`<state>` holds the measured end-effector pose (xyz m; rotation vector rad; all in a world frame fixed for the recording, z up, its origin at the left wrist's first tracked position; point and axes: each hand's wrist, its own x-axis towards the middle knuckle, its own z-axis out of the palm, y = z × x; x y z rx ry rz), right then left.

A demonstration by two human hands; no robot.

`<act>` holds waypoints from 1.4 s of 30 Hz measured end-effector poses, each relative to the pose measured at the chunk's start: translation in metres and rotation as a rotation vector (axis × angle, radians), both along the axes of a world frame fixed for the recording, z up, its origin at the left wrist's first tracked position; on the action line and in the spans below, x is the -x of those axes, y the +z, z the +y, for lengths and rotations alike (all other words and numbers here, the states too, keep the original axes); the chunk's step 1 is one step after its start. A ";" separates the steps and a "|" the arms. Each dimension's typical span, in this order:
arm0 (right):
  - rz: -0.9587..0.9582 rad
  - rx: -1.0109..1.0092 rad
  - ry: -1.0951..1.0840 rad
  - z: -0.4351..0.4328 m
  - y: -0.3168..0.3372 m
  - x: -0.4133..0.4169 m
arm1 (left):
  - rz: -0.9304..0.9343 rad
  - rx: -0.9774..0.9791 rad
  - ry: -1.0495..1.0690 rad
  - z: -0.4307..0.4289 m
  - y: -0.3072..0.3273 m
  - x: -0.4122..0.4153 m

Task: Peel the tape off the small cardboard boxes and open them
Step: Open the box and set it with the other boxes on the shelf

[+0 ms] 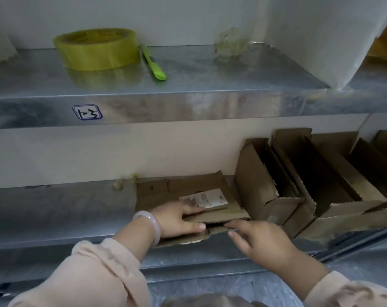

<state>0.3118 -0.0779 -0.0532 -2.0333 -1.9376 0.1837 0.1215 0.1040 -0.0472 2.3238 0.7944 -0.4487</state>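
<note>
While the small cardboard box [157,196] lies on the lower shelf [55,213] at lower centre, my left hand [177,218] clamps its lid and the grip of my right hand [261,240] pinches its front edge.

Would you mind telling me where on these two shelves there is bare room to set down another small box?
Lower shelf: bare metal left of the flat cardboard box, in front of small scraps. Upper shelf: a gap between the green cutter and the crumpled tape wad. Crowded: opened boxes pack the lower shelf's right side.
</note>
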 end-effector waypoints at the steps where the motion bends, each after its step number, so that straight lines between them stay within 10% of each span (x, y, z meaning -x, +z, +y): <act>1: 0.004 0.129 -0.025 -0.005 -0.003 -0.004 | 0.051 -0.056 -0.029 -0.006 -0.011 0.001; 4: -0.092 0.420 -0.028 -0.010 -0.004 -0.006 | 0.168 -0.207 -0.113 -0.023 -0.038 0.004; 10: 0.153 0.060 -0.131 0.020 -0.004 0.011 | 0.084 -0.292 -0.095 -0.026 -0.049 0.011; 15: -0.085 0.418 0.004 0.063 -0.045 0.024 | 0.055 -0.390 0.103 -0.015 -0.065 0.026; 30: -0.065 0.361 -0.088 0.035 -0.072 0.028 | 0.011 -0.408 0.142 -0.030 -0.078 0.053; 37: 0.045 0.439 -0.255 0.041 -0.062 0.027 | -0.012 -0.422 0.595 -0.038 -0.076 0.085; 42: 0.176 0.378 -0.270 0.045 -0.064 0.040 | -0.306 -0.088 1.043 -0.054 -0.075 0.092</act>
